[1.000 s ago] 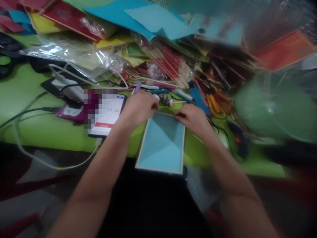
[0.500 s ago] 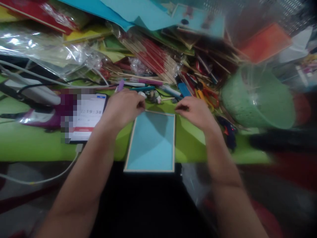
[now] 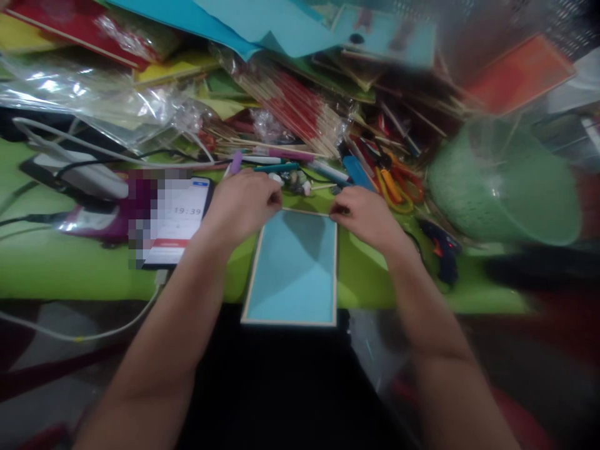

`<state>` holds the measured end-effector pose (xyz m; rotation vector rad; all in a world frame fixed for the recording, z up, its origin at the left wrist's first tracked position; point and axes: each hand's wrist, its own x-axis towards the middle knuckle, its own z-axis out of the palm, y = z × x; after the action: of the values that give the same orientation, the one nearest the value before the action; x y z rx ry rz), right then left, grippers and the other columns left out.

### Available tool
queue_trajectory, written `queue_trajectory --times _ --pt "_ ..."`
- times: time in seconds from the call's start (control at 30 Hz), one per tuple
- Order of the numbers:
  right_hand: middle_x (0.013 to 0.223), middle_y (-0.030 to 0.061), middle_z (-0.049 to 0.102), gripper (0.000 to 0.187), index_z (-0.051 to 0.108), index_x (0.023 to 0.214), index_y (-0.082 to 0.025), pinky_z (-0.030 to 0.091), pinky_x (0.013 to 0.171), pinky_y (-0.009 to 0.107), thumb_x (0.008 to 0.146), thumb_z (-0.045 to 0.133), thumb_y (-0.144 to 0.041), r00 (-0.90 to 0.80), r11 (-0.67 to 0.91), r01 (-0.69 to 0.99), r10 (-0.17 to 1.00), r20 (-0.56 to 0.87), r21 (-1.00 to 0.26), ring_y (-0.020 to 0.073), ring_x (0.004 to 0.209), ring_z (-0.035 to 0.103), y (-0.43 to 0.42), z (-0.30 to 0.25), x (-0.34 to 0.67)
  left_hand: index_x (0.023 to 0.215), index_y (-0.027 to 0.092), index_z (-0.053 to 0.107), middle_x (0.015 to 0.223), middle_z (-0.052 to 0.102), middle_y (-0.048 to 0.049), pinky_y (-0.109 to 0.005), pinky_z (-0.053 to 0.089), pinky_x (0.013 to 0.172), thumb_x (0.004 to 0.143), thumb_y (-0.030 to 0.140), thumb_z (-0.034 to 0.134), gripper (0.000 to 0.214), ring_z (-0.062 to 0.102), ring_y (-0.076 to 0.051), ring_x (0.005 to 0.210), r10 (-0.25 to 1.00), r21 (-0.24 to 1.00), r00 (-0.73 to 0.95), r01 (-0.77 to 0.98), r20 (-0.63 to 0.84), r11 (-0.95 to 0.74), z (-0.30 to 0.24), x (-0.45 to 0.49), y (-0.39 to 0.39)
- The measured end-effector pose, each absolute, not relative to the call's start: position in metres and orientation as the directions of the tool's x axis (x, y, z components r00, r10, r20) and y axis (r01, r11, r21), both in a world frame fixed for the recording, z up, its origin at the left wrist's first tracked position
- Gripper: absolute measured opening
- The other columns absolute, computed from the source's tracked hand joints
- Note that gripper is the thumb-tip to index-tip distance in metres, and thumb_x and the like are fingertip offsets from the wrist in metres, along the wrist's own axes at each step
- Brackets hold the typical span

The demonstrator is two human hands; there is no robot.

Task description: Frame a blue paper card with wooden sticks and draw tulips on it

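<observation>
A light blue rectangular board (image 3: 295, 269), edged with thin pale wooden sticks, lies at the table's front edge with its near end reaching past it. Along its far side runs a thin wooden stick (image 3: 307, 214). At the stick's left end, my left hand (image 3: 248, 200) is closed in a pinch. My right hand (image 3: 363, 215) pinches at the far right corner, fingertips touching the stick's other end. Both hands' shadows fall across the blue surface.
Left of the board sit a phone (image 3: 180, 231) showing a timer and a purple power strip (image 3: 94, 219) with cables. To the right are orange-handled scissors (image 3: 394, 181), a glue gun (image 3: 440, 247) and a green basket (image 3: 501, 187). Pens, sticks and plastic-wrapped sheets crowd the back.
My right hand has come in slightly, its fingertips now at the board's far right corner. My left hand stays at the left corner. The whole view has shifted a little.
</observation>
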<state>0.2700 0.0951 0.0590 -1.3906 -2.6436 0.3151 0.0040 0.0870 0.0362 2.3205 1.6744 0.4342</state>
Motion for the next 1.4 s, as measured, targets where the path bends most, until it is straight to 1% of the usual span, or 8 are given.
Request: queue_trajectory --times 0.17,0.4,0.63,0.77,0.87,1.0,1.13,1.4 --pt "0.094 0.0074 0.074 0.014 0.074 0.086 -0.023 0.045 0.076 0.038 0.095 0.065 -0.018 -0.555 0.551 0.814 0.831 0.028 -0.183 0.0283 0.097 0.065 0.094 0.057 0.267 0.078 0.024 0.073 0.089 0.074 -0.0068 -0.044 0.051 0.092 0.081 0.018 0.063 0.012 0.069 -0.032 0.099 0.955 0.363 0.28 0.883 0.099 -0.296 0.04 0.006 0.086" --pt "0.096 0.0106 0.075 0.013 0.073 0.087 -0.023 0.047 0.077 0.039 0.095 0.063 -0.02 -0.477 0.487 0.867 0.872 0.11 -0.101 0.0298 0.096 0.066 0.102 0.045 0.275 0.086 0.026 0.074 0.092 0.077 -0.0042 -0.042 0.05 0.093 0.088 0.025 0.068 0.007 0.069 -0.03 0.099 0.98 0.509 0.115 0.841 0.162 -0.183 0.058 -0.005 0.082" --pt "0.105 0.0075 0.076 0.013 0.075 0.104 -0.022 0.053 0.088 0.037 0.095 0.065 -0.021 -0.343 0.416 0.844 0.904 0.256 -0.339 0.0245 0.094 0.069 0.095 0.07 0.29 0.096 0.023 0.074 0.106 0.079 -0.0067 -0.04 0.053 0.097 0.099 0.031 0.062 0.015 0.072 -0.028 0.102 0.949 0.587 0.159 0.754 0.272 -0.295 0.038 -0.01 0.042" --pt "0.105 0.0059 0.074 0.015 0.074 0.107 -0.023 0.056 0.087 0.036 0.096 0.066 -0.028 -0.078 0.3 0.842 0.89 0.449 -0.449 0.0211 0.089 0.069 0.059 0.08 0.339 0.116 0.022 0.075 0.124 0.079 -0.0092 -0.045 0.055 0.099 0.106 0.041 0.053 0.031 0.075 -0.03 0.111 0.904 0.543 0.256 0.731 0.343 -0.413 0.01 -0.023 0.013" --pt "0.101 0.0059 0.074 0.019 0.075 0.106 -0.022 0.056 0.086 0.038 0.094 0.068 -0.035 0.168 0.082 0.877 0.87 0.463 -0.473 0.0211 0.086 0.069 0.014 0.072 0.391 0.125 0.022 0.072 0.133 0.077 -0.0105 -0.05 0.054 0.105 0.108 0.042 0.049 0.035 0.073 -0.032 0.121 0.859 0.52 0.354 0.688 0.37 -0.507 -0.003 -0.034 -0.002" --pt "0.111 0.0144 0.073 0.044 0.074 0.109 -0.018 0.056 0.091 0.046 0.086 0.07 -0.055 0.463 -0.267 0.84 0.807 0.367 -0.473 0.0275 0.094 0.069 -0.035 0.049 0.44 0.131 0.023 0.069 0.138 0.074 -0.0117 -0.059 0.052 0.105 0.11 0.043 0.044 0.038 0.071 -0.037 0.124 0.821 0.435 0.414 0.703 0.394 -0.563 -0.007 -0.035 -0.013" --pt "0.101 0.0141 0.077 0.06 0.073 0.109 -0.017 0.053 0.091 0.045 0.078 0.069 -0.068 0.66 -0.516 0.655 0.746 0.086 -0.552 0.0301 0.092 0.07 -0.043 0.037 0.449 0.127 0.023 0.071 0.137 0.074 -0.0115 -0.06 0.053 0.105 0.109 0.042 0.046 0.036 0.071 -0.039 0.122 0.833 0.384 0.373 0.758 0.408 -0.528 -0.004 -0.025 -0.016" --pt "0.078 0.0028 0.072 0.054 0.073 0.088 -0.019 0.046 0.074 0.035 0.052 0.081 -0.059 0.692 -0.533 0.515 0.721 -0.043 -0.671 0.0232 0.075 0.063 -0.018 0.045 0.441 0.133 0.022 0.068 0.144 0.068 -0.0128 -0.063 0.047 0.11 0.109 0.038 0.046 0.037 0.067 -0.043 0.125 0.814 0.33 0.424 0.761 0.397 -0.558 -0.006 -0.02 -0.021"
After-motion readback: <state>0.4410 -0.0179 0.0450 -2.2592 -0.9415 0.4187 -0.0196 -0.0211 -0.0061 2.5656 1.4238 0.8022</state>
